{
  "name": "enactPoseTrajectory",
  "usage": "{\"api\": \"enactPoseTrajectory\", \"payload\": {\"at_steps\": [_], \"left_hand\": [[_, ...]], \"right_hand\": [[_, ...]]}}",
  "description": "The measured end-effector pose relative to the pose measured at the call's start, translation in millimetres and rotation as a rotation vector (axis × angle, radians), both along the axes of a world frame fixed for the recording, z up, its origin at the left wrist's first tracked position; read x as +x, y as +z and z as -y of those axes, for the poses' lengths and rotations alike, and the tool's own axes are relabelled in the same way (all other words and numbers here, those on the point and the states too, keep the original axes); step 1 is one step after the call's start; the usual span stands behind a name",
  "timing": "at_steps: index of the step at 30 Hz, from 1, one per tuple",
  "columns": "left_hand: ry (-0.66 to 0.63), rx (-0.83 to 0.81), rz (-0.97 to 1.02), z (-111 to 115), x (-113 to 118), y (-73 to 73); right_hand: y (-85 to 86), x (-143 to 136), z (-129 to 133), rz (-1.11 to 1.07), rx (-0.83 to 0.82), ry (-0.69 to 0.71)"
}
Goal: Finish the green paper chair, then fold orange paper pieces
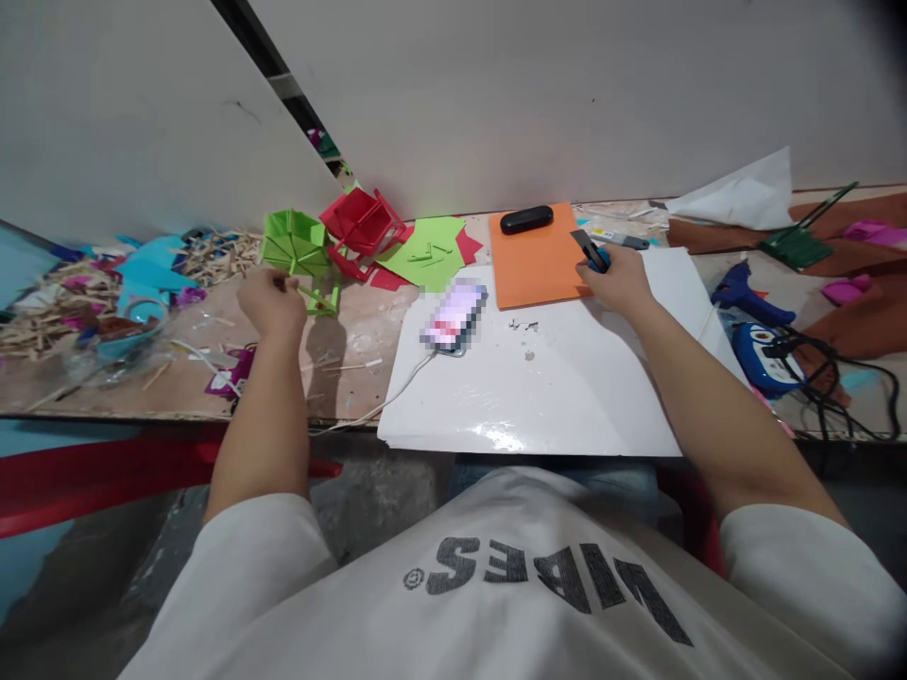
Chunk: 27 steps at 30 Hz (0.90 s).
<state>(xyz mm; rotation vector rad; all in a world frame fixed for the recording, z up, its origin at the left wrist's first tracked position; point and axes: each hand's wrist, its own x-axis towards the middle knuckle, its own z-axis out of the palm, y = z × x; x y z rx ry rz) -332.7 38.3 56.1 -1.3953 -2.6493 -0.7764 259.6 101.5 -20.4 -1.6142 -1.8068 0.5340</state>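
Note:
My right hand (620, 279) is wrapped round a utility knife (595, 256) with a dark and blue body, held over the right edge of an orange sheet (535, 269). On that sheet lies a black oblong case (526, 220). My left hand (271, 302) is closed, its fingertips curled together beside a small green paper chair (290, 238); whatever it pinches, if anything, is too small to make out. A similar red paper chair (363, 227) leans next to the green one. Light green paper (425, 247) with thin green strips on it lies between the red chair and the orange sheet.
A white board (559, 387) covers the table's middle, with a phone (454, 316) on a white cable. To the right are a blue glue gun (751, 295), black cords and brown paper. Wood sticks (219, 255) and blue paper scraps pile up at left. A wall stands behind.

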Motion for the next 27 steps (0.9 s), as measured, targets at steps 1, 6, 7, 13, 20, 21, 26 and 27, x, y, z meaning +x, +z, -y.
{"api": "enactPoseTrajectory", "payload": {"at_steps": [1,6,7,13,20,21,26,27], "left_hand": [[0.013,0.005,0.000,-5,-2,1.4],[0.109,0.037,0.015,-33,-15,14.6],[0.119,0.041,0.024,-40,-17,17.1],[0.092,0.069,0.061,-70,-20,10.9],[0.002,0.130,0.040,-53,-11,-16.8],[-0.027,0.142,0.023,-49,-8,-19.0],[-0.189,0.127,0.009,-49,11,-26.9],[-0.208,0.107,0.028,-55,14,-27.8]], "right_hand": [[3.2,-2,3,0.013,-0.004,-0.041],[15.0,-10,11,0.034,-0.008,-0.070],[16.1,-11,11,0.037,-0.004,-0.065],[17.9,-12,15,0.074,0.009,-0.057],[17.3,-15,19,0.093,-0.014,-0.028],[16.9,-15,19,0.095,-0.014,-0.024],[14.4,-17,21,0.067,-0.021,-0.015],[14.5,-17,21,0.068,-0.020,-0.011]]}}
